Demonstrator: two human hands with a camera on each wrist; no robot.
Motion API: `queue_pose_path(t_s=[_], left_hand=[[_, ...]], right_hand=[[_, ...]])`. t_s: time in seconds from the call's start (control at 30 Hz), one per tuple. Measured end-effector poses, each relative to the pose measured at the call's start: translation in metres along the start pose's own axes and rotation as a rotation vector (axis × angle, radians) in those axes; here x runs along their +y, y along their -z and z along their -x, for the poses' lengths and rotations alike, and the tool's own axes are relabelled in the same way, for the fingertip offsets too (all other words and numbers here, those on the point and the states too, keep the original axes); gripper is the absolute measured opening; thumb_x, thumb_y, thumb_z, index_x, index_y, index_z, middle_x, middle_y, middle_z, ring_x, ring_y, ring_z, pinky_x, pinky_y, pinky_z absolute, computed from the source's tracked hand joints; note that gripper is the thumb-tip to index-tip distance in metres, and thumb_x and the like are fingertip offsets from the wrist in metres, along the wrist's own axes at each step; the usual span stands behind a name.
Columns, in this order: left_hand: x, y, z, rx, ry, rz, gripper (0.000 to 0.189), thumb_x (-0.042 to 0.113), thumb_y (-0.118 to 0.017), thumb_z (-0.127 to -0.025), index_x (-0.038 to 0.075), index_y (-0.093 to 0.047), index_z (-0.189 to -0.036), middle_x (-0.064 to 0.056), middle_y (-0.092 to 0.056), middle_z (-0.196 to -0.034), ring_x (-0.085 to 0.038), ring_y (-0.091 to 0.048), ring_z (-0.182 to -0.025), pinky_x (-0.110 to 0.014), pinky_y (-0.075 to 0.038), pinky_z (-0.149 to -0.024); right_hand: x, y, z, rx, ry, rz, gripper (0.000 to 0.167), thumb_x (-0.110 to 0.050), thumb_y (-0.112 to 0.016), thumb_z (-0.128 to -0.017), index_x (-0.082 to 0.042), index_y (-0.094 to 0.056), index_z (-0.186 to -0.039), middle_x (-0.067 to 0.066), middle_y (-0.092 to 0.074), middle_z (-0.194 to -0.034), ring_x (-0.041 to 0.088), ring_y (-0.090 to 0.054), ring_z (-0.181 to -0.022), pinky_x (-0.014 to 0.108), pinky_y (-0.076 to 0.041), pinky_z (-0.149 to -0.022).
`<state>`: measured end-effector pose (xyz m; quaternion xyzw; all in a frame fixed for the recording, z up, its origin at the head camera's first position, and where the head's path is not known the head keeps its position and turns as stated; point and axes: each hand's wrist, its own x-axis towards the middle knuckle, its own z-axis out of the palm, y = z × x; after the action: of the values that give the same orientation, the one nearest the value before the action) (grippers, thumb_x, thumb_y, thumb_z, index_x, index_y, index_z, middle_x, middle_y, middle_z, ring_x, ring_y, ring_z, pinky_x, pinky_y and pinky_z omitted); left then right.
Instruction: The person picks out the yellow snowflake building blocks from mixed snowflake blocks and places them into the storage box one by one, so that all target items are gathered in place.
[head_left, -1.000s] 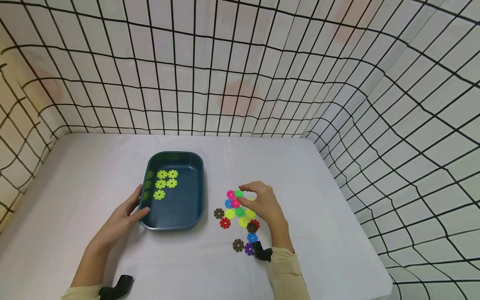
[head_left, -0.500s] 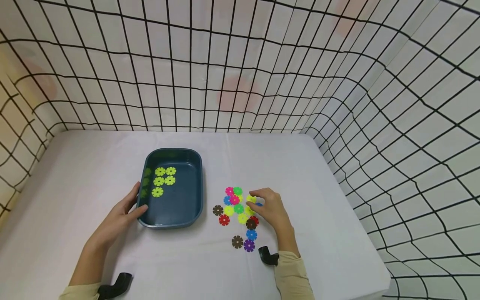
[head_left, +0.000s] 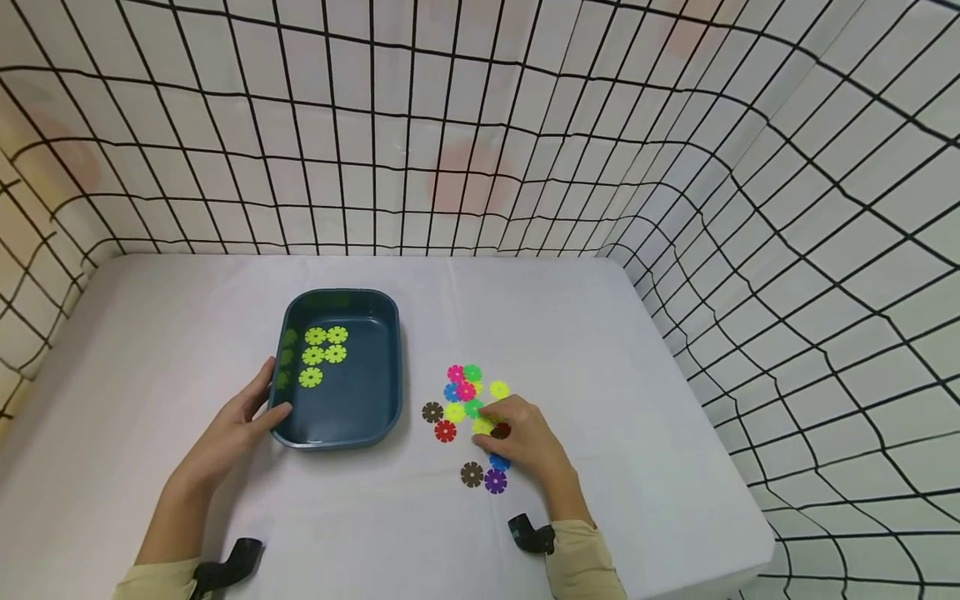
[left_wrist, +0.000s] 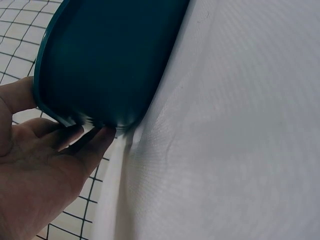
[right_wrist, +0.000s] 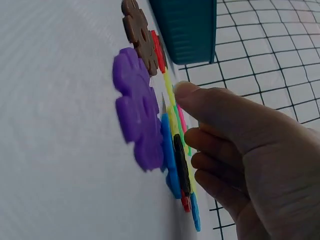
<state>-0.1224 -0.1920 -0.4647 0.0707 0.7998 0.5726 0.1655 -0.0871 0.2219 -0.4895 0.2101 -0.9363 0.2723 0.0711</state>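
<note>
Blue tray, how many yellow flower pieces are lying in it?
5, toward the left side of the tray: back left piece, back right piece, middle left piece, middle right piece, front piece. None looks hidden; the greenish marks on the wall look like reflections.

Dark teal rectangular plastic tray (head_left: 367, 383): smooth, soft gloss along rim and inner walls. Yellow-green notched plastic discs (head_left: 312, 356): flat, bright. Purple notched plastic disc (right_wrist: 137, 112): smooth, near matt. White cloth table cover (left_wrist: 225, 150): matt, fine weave, faint creases. Beige cloth sleeve (head_left: 585, 558): matt, wrinkled. Black elbow-shaped wrist piece (head_left: 531, 537): plastic-looking, slight sheen.
</note>
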Motion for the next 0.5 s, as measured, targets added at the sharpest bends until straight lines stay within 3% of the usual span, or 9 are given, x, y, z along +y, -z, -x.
queue_pose_path(t_s=[0.27, 0.5], left_hand=[[-0.0020, 0.0028, 0.0000, -0.004, -0.013, 0.010, 0.081, 0.025, -0.053, -0.100, 0.017, 0.004, -0.157, -0.009, 0.007, -0.165, -0.045, 0.005, -0.149, -0.069, -0.011, -0.113], [-0.0015, 0.0020, 0.0014, -0.003, -0.025, 0.021, 0.081, 0.025, -0.054, -0.100, 0.017, 0.003, -0.157, -0.010, 0.007, -0.165, -0.046, 0.005, -0.149, -0.070, -0.010, -0.113]], right_hand=[[0.0022, -0.0053, 0.0042, 0.032, 0.026, 0.116, 0.038, -0.028, -0.086, -0.073, -0.009, -0.075, -0.104, 0.000, -0.074, -0.095, 0.012, -0.062, -0.087, 0.024, -0.057, -0.078], [0.0027, -0.0070, 0.0065, 0.064, 0.017, 0.145, 0.039, -0.030, -0.086, -0.072, -0.010, -0.075, -0.103, 0.001, -0.072, -0.097, 0.014, -0.064, -0.092, 0.026, -0.058, -0.081]])
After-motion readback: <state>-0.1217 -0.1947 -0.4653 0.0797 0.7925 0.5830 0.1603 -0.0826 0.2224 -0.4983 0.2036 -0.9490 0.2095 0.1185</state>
